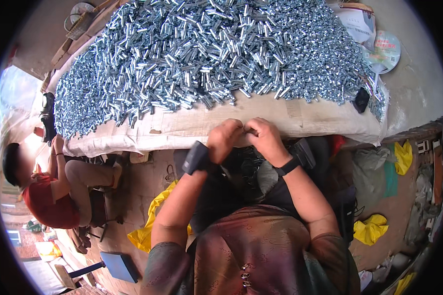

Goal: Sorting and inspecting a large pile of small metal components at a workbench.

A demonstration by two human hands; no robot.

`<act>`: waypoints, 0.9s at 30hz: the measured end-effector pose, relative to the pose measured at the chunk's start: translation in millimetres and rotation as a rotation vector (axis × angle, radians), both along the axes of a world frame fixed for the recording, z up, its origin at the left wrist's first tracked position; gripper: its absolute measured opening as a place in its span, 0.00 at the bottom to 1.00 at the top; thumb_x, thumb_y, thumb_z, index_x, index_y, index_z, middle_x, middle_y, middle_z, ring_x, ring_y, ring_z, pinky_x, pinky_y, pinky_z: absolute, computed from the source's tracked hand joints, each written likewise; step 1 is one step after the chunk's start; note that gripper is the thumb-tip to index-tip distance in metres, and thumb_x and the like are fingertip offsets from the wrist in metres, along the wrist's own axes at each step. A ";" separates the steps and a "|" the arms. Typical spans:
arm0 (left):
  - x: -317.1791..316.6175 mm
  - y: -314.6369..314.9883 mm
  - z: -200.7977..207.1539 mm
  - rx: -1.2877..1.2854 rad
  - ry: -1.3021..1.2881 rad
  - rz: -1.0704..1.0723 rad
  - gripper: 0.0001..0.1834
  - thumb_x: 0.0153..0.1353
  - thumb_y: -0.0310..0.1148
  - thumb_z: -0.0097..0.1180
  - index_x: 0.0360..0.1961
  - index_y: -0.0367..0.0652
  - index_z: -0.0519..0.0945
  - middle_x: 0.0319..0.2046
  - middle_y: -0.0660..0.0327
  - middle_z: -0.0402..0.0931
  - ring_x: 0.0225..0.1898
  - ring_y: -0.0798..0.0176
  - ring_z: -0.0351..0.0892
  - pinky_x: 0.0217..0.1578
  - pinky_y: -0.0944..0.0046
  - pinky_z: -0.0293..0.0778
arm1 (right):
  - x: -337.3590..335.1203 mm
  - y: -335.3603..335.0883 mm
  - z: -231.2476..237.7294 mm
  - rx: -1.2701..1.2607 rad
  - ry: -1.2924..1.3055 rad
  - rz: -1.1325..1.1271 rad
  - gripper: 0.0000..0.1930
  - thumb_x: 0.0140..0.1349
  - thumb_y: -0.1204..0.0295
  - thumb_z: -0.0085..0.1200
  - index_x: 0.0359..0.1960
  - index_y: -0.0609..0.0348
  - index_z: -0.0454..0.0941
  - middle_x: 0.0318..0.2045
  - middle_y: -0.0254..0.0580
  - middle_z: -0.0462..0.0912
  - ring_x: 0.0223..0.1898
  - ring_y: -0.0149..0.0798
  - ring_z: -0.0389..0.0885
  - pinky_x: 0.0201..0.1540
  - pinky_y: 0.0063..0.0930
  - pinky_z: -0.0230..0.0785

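My left hand [225, 138] and my right hand [265, 137] meet at the near edge of a cloth-covered table [192, 123]. Thumb and fingers are pinched together on each, with the fingertips nearly touching. Whatever sits between them is too small and covered to make out. Beyond the hands spreads a wide heap of shiny metal tubes [202, 54], long ones in the middle. Much smaller metal pieces [315, 59] lie to the right, and more small pieces [83, 93] to the left. Below my hands, a dark container or bag with a grey piece [267, 178] shows between my legs.
A co-worker in a red shirt [51, 199] sits at the table's left end. A round hand fan [386, 51] and a black object [361, 100] lie at the right. Yellow bags [370, 229] are on the floor. A blue-topped stand [119, 267] is at lower left.
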State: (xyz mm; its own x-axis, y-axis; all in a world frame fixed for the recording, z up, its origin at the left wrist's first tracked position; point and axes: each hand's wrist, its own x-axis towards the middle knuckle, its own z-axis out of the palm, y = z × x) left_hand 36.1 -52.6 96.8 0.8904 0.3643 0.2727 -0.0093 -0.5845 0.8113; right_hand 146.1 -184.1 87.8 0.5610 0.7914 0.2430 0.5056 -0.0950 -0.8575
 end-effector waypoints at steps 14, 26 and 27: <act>-2.2 -2.2 8.3 -0.327 0.043 0.041 0.05 0.65 0.26 0.39 0.39 0.38 0.67 0.31 0.58 0.69 0.31 0.66 0.75 0.28 0.67 0.73 | 89.3 -30.7 1.1 -0.319 -0.723 -0.514 0.13 0.48 0.75 0.58 0.37 0.57 0.74 0.34 0.44 0.75 0.39 0.47 0.74 0.40 0.39 0.68; 11.3 86.5 -6.1 0.343 0.067 0.366 0.09 0.54 0.28 0.56 0.36 0.39 0.74 0.25 0.52 0.73 0.28 0.54 0.74 0.31 0.58 0.70 | 83.0 -15.0 3.7 -0.275 -0.711 -0.497 0.06 0.51 0.75 0.55 0.30 0.56 0.70 0.29 0.42 0.75 0.35 0.46 0.74 0.37 0.38 0.68; 11.7 86.8 -7.9 0.340 0.067 0.366 0.09 0.54 0.28 0.56 0.36 0.39 0.74 0.25 0.52 0.73 0.28 0.54 0.74 0.31 0.58 0.70 | 82.5 -15.1 3.2 -0.277 -0.713 -0.496 0.06 0.51 0.75 0.55 0.30 0.56 0.70 0.29 0.42 0.75 0.35 0.46 0.74 0.37 0.38 0.68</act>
